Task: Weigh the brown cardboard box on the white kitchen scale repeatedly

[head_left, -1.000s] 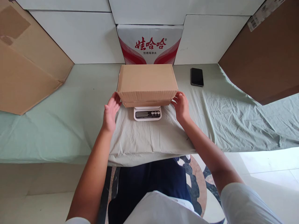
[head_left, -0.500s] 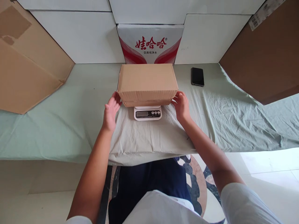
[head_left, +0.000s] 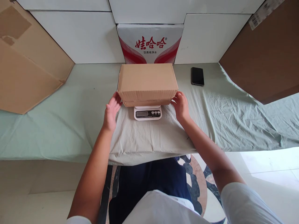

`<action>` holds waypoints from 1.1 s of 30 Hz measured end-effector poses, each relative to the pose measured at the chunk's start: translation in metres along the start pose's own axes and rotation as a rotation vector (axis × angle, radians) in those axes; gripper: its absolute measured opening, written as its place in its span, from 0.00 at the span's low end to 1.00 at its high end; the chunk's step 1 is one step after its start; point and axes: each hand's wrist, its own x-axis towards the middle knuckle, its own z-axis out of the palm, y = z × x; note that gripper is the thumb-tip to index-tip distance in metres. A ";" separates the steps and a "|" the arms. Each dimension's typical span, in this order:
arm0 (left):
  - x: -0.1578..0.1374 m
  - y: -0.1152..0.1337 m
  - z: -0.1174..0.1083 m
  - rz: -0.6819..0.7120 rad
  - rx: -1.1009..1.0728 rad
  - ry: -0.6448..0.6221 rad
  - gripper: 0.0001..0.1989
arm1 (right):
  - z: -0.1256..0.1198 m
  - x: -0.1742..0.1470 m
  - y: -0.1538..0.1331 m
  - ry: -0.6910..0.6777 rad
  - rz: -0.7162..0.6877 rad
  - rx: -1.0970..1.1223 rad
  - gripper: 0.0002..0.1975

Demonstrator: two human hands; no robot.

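A closed brown cardboard box [head_left: 148,79] sits on a white kitchen scale [head_left: 148,113]. The scale's front panel, with a dark display and round buttons, sticks out below the box, and the rest of it is hidden. At the box's lower left corner, my left hand [head_left: 111,112] presses its fingers to the side, with the thumb held away. My right hand [head_left: 181,106] has its fingers curled at the lower right corner, their tips partly hidden behind it. Between them the two hands hold the box level.
Behind the box stands a white and red carton [head_left: 150,43] with red lettering. A black phone [head_left: 197,76] lies to the right on the green cloth [head_left: 88,99]. Large cardboard pieces lean at the left [head_left: 30,68] and right [head_left: 263,59]. The cloth's front edge is close to my body.
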 end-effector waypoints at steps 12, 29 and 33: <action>0.001 0.000 -0.001 -0.006 -0.001 -0.006 0.58 | 0.000 0.000 0.001 0.004 -0.004 0.027 0.25; -0.001 0.002 0.002 0.008 0.006 -0.017 0.56 | -0.002 0.003 0.002 -0.011 -0.006 0.010 0.27; -0.001 0.001 0.002 0.016 0.004 -0.029 0.54 | -0.001 0.003 0.003 0.003 -0.008 0.036 0.25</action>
